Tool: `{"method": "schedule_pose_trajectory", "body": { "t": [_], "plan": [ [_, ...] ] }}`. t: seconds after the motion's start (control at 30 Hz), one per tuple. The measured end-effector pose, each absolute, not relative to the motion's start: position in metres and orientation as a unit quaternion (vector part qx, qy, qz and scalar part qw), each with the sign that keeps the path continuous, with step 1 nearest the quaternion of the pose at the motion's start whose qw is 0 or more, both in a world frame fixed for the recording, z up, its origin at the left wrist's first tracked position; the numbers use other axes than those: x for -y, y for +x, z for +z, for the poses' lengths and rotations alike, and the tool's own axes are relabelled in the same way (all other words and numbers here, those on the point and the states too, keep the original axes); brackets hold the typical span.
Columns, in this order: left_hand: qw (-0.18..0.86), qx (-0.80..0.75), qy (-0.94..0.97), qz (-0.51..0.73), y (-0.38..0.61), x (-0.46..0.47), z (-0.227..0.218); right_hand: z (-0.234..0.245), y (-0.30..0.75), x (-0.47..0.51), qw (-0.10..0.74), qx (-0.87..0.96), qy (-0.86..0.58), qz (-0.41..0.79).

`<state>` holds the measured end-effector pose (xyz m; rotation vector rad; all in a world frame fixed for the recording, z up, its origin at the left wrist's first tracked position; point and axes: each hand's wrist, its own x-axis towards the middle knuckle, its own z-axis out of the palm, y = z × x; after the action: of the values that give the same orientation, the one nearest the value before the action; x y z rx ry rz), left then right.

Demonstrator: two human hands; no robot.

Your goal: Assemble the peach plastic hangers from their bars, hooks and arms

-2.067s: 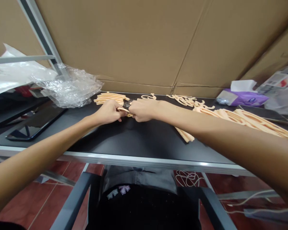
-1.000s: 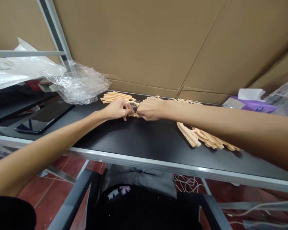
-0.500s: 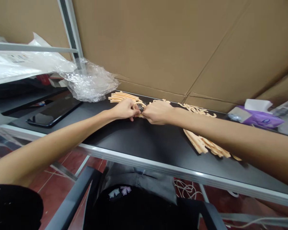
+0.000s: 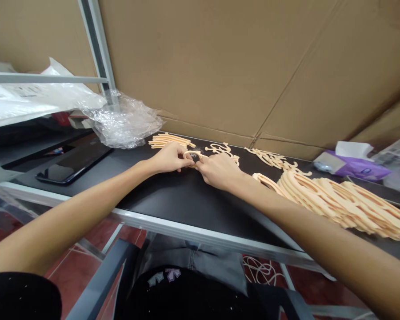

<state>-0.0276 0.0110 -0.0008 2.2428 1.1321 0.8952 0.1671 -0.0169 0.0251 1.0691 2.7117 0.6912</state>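
Observation:
At the middle of the dark tabletop, both my hands are closed on one cream-coloured flat piece [image 4: 189, 153] with a rounded loop. My left hand [image 4: 168, 159] pinches its left side between thumb and fingers. My right hand [image 4: 220, 171] grips the right side, its knuckles hiding much of the piece. Behind my left hand lies a row of thin curved cream strips [image 4: 170, 140]. Small curly cream pieces [image 4: 220, 147] lie just beyond my right hand. Right of my right forearm, a large overlapping stack of cream pieces with oval openings [image 4: 330, 202] spreads out.
More thin cream pieces [image 4: 273, 161] lie along the cardboard wall [image 4: 213, 66]. A purple tissue pack [image 4: 362, 169] sits at the right. Crumpled clear plastic [image 4: 126, 122] and a black glossy tablet-like device [image 4: 73, 161] are at the left, below a metal shelf bar [image 4: 46, 78].
My right forearm has swung down toward me, baring more of the cream stack and the curly pieces. Both hands still hold the looped piece.

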Motion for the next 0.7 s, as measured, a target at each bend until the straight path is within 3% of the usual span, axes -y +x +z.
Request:
{"method": "schedule_pose_trajectory", "body": {
  "t": [0.33, 0.7],
  "plan": [
    [0.210, -0.376, 0.857, 0.283, -0.030, -0.011, 0.002, 0.018, 0.176, 0.031, 0.000, -0.897, 0.403, 0.181],
    [0.166, -0.339, 0.842, 0.387, -0.030, -0.009, 0.010, 0.028, 0.187, 0.034, -0.044, -0.875, 0.450, 0.173]
  ]
}}
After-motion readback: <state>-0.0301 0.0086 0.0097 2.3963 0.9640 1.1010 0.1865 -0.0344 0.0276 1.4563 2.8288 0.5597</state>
